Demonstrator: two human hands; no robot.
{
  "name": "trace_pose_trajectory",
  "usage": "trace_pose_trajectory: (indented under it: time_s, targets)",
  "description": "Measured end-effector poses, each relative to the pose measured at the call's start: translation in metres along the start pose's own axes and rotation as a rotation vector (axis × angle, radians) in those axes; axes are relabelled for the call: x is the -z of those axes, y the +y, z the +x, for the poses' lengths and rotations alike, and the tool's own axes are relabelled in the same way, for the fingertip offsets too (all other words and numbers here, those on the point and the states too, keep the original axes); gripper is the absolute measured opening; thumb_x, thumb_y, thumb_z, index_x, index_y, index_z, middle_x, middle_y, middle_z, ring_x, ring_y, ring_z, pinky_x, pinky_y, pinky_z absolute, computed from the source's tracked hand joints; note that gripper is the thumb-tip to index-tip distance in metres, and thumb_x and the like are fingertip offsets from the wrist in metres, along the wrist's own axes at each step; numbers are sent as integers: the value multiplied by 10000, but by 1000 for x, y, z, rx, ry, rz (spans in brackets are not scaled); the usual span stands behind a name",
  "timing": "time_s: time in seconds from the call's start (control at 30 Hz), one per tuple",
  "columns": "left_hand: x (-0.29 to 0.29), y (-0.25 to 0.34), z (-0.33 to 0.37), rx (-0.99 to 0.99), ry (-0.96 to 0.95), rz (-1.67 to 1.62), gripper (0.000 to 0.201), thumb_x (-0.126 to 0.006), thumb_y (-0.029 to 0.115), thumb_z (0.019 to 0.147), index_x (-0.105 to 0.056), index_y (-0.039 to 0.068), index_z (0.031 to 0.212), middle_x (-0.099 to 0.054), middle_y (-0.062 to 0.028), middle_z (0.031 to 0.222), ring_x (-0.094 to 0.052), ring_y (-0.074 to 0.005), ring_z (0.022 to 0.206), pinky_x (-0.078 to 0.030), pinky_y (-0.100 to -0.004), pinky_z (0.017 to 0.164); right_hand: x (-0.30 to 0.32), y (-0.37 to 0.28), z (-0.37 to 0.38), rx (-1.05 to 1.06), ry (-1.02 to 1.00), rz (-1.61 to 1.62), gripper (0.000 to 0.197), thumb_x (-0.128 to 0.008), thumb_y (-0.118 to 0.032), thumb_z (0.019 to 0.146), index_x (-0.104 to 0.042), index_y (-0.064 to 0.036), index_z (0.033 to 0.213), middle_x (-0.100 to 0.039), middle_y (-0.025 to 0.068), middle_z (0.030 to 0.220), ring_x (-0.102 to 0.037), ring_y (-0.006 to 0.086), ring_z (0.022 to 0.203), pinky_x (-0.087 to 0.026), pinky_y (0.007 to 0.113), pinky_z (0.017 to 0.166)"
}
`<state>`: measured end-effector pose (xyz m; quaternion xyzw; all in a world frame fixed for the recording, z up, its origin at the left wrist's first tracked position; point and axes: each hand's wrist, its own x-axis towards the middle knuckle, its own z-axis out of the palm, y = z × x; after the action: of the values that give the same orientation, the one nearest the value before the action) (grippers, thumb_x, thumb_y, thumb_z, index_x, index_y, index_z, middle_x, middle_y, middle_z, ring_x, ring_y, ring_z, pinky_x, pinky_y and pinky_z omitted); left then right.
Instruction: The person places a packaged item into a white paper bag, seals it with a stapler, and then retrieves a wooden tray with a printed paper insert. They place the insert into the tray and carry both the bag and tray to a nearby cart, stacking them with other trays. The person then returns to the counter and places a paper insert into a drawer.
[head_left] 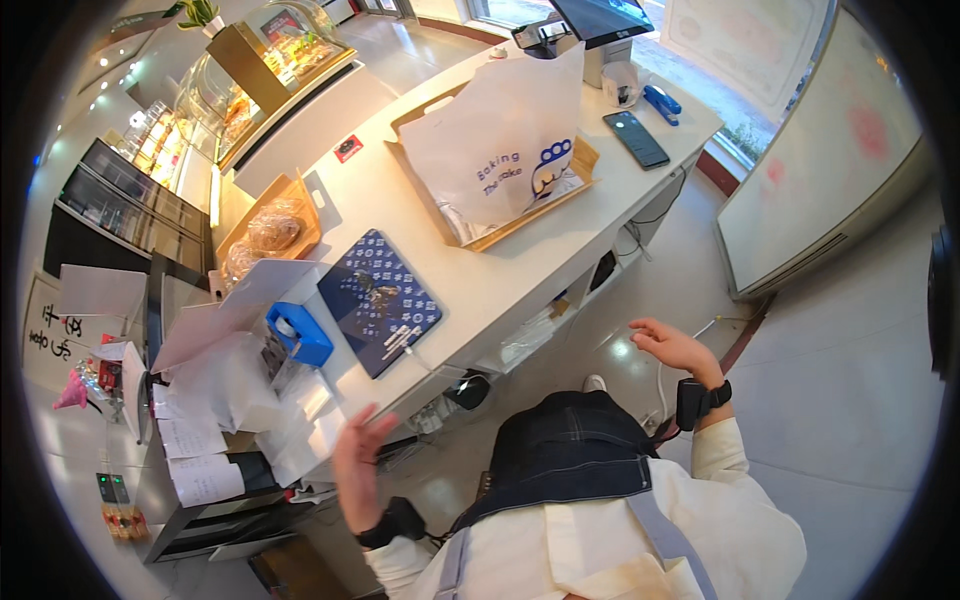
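Note:
My left hand point(358, 462) is raised beside the counter's near left edge, its fingers apart and slightly blurred, holding nothing. Off the counter's front edge, above the floor, my right hand point(678, 352) hangs with fingers stretched out and nothing in it. Nearest to the left hand on the counter are a blue tape dispenser point(312, 346) and a dark blue patterned mat point(375, 290). Farther back, a white plastic bag point(480, 150) with blue print stands in a shallow wooden tray point(487, 238). Wrapped bread point(272, 232) lies in another wooden tray point(313, 205) at the left.
A phone point(636, 138), a blue stapler point(661, 105) and a monitor point(604, 18) are at the counter's far right end. Papers point(205, 477) hang at the left. Shelves with cables point(634, 232) run under the counter. A large white cabinet-like unit point(815, 150) stands at the right.

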<state>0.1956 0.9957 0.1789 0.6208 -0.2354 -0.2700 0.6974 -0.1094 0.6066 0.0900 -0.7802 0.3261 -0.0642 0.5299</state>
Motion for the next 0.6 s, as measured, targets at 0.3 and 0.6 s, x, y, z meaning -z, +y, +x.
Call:
trace_pose_trajectory:
  time_s: [0.3, 0.6]
  targets:
    - [-173, 172, 108, -871, 49, 546, 730, -592, 268, 835, -216, 24, 1412, -316, -176, 1421, -346, -275, 1292, -292, -382, 1032, 123, -3, 28, 139, 145, -25, 373, -509, -278, 924, -485, -44, 1213, -606, 69, 953, -559, 152, 885, -449, 285, 798]
    - [-322, 174, 300, -391, -44, 1715, 579, -679, 203, 758, -441, 8, 1249, -575, -202, 1085, -577, -309, 996, -453, -384, 850, 202, 54, 56, 80, 99, -73, 364, -543, -223, 889, -497, -31, 1195, -627, 167, 1027, -615, 264, 931, -475, 332, 813]
